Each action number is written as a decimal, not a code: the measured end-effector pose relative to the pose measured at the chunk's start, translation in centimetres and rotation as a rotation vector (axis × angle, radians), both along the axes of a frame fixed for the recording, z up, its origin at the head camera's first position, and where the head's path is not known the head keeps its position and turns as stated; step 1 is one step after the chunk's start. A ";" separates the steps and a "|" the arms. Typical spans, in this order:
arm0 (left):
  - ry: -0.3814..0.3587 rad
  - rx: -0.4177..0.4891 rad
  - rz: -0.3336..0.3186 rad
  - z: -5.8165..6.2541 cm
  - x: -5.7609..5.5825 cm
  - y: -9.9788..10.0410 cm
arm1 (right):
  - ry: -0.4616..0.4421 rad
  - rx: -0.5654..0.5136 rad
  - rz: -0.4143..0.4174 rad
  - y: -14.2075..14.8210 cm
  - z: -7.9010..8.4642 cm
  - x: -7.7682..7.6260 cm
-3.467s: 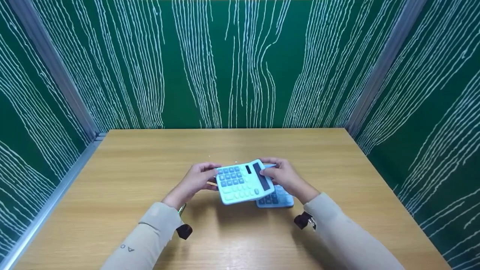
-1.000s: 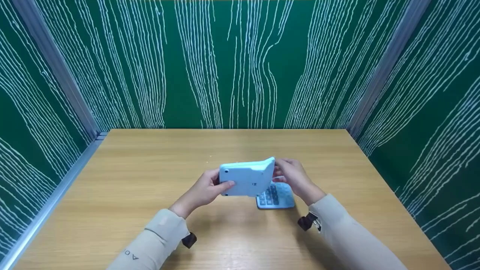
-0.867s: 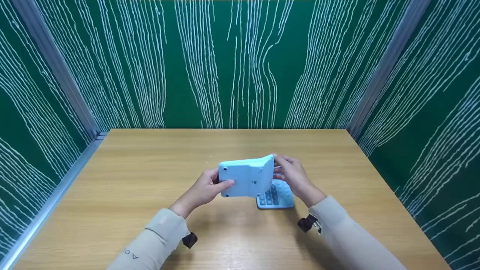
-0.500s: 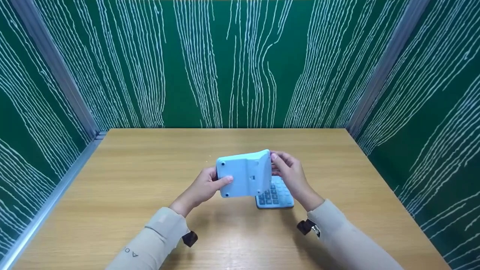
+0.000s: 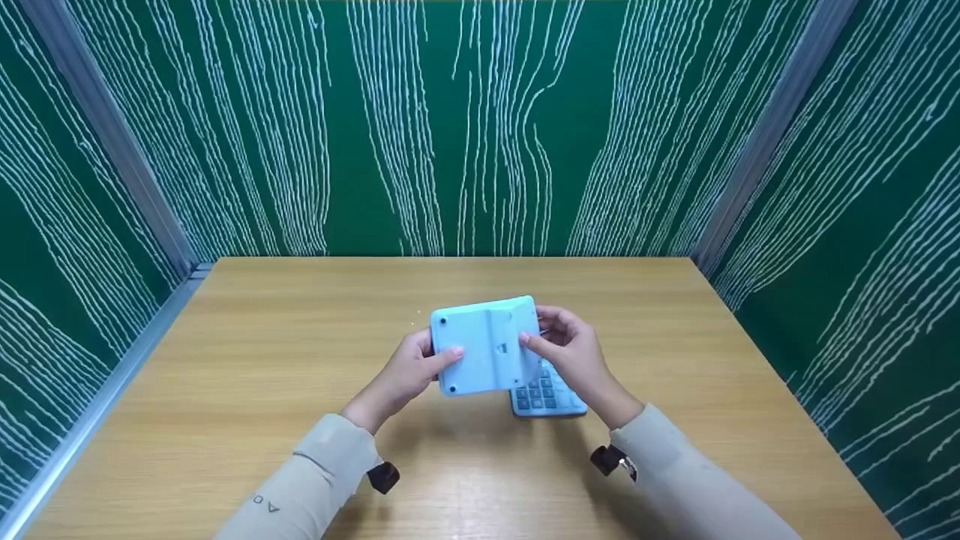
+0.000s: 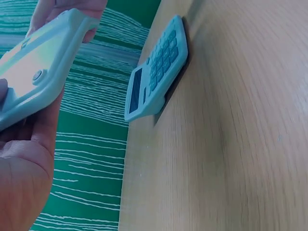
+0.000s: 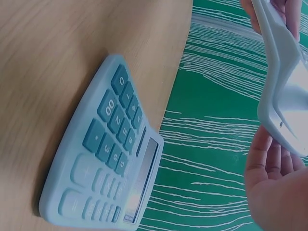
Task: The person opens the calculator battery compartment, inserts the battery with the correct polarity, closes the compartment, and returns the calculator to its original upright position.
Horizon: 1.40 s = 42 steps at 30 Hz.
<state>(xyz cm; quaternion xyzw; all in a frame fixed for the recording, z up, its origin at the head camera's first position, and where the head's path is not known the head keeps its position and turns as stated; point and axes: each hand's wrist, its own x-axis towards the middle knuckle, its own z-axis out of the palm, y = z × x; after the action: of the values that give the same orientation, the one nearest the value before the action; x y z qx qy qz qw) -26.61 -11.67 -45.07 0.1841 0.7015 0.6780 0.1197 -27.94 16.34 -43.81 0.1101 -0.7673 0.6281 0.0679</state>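
Observation:
Both hands hold a light blue calculator point(image 5: 478, 349) up over the table, its back with dark round feet turned toward the head camera. My left hand point(image 5: 405, 371) grips its left end, thumb across the back and the other fingers hidden behind. At the right end my right hand point(image 5: 577, 356) pinches it, thumb on the back near a small dark mark. A second light blue calculator point(image 5: 551, 394) lies keys up on the table, partly covered by the held one in the head view. The right wrist view shows the number keys and display of this lying calculator point(image 7: 101, 159) up close.
The wooden table point(image 5: 300, 300) is enclosed by green panels point(image 5: 375, 150) with white wavy lines and grey corner posts point(image 5: 772, 142). Dark wrist devices point(image 5: 384, 477) hang below both sleeves.
Since the oldest frame the held calculator has been turned from its key side to its back. Over the last second it rose slightly and tilted, and the right thumb came onto its back.

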 end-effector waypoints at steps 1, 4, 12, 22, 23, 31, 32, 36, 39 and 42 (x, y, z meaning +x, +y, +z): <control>-0.002 0.007 0.005 0.0 0.0 0.1 | -0.006 -0.003 -0.008 -0.1 -0.1 0.0; -0.007 0.013 0.030 -0.1 0.0 0.3 | -0.017 0.001 -0.027 -0.3 -0.2 0.1; -0.020 0.039 0.059 -0.3 -0.1 0.9 | -0.051 0.016 -0.072 -0.9 -0.3 0.7; -0.085 0.135 0.058 -0.2 -0.3 1.6 | -0.024 0.066 -0.113 -0.9 0.0 1.3; -0.091 0.142 0.059 -0.3 -0.3 1.7 | -0.002 0.075 -0.116 -0.9 0.1 1.3; -0.104 0.186 0.085 -0.1 -0.5 2.3 | 0.182 0.128 -0.141 -1.6 0.3 1.9; -0.106 0.187 0.085 0.0 -0.5 2.3 | 0.188 0.140 -0.140 -1.7 0.3 2.0; -0.108 0.185 0.082 0.0 -0.4 2.4 | 0.204 0.201 -0.135 -2.2 0.4 2.4; -0.094 0.185 0.076 0.0 -0.4 2.4 | 0.213 0.244 -0.140 -2.5 0.3 2.6; -0.082 0.187 0.080 0.0 -0.3 2.4 | 0.222 0.277 -0.140 -2.8 0.4 2.7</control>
<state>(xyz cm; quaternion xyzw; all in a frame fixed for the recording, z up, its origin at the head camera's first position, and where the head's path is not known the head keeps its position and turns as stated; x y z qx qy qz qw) -26.93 -9.23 -45.10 0.1383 0.6365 0.7518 0.1032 -25.21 13.59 -43.42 0.1332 -0.8399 0.4943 0.1800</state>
